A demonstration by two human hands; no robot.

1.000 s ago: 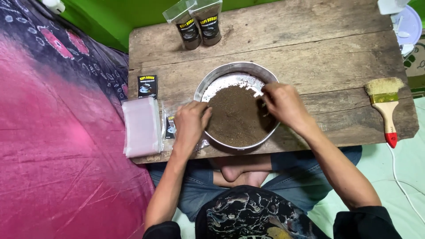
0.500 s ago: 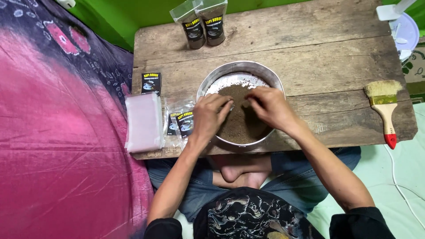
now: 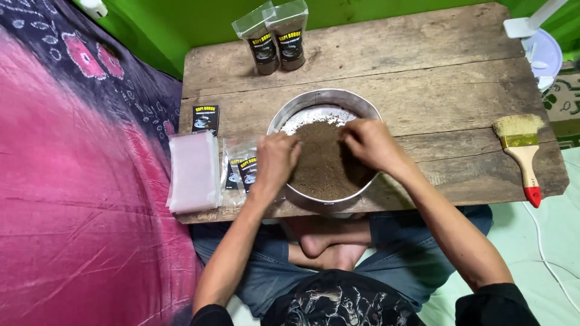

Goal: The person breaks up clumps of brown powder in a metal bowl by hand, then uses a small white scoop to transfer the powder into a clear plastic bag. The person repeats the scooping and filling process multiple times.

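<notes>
Both hands dig into brown powder in the round metal pan on the counter: left hand and right hand loosely curled, grip unclear.

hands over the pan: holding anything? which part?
Cannot be told. Left hand and right hand are curled over the brown powder in the round metal pan; the fingers hide any grip.

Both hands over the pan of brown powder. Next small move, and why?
Probably spread the brown powder toward the far rim: the left hand and right hand are in the round metal pan, the powder is heaped on the near side, and pale bare bottom shows at the far edge.
</notes>
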